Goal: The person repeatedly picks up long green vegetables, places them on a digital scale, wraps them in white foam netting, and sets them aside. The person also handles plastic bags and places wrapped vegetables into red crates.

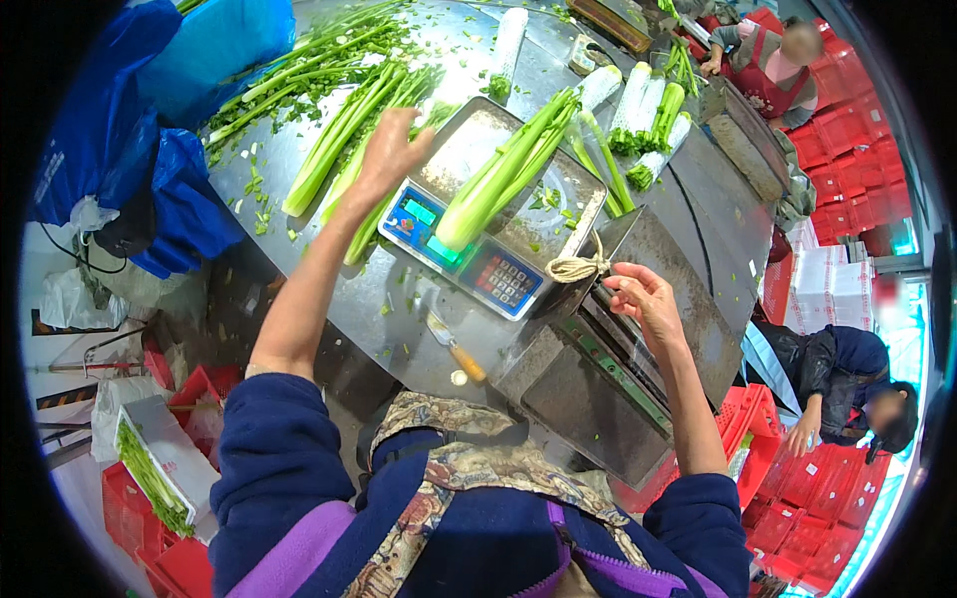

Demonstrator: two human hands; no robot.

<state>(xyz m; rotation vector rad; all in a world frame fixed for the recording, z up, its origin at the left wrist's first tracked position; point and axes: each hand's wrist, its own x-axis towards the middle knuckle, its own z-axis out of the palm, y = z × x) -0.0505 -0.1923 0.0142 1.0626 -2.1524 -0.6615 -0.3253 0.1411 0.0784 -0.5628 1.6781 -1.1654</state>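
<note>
A bunch of celery (497, 176) lies across the pan and display of a blue digital scale (463, 250). My left hand (394, 149), its fingers apart and nothing seen in it, is left of the scale pan, above more celery bunches (336, 142) on the metal table. My right hand (644, 303) is right of the scale, its fingers curled at the edge of a metal box, beside a hanging bundle of pale ties (574, 267); whether it holds one cannot be told. A knife with a wooden handle (465, 360) lies on the table nearest me.
Celery in white mesh sleeves (632, 105) lies beyond the scale. Cut celery pieces litter the metal table (299, 254). Blue plastic bags (179, 194) hang at the left. Red crates (807, 478) are stacked at the right, where two people (845, 381) are.
</note>
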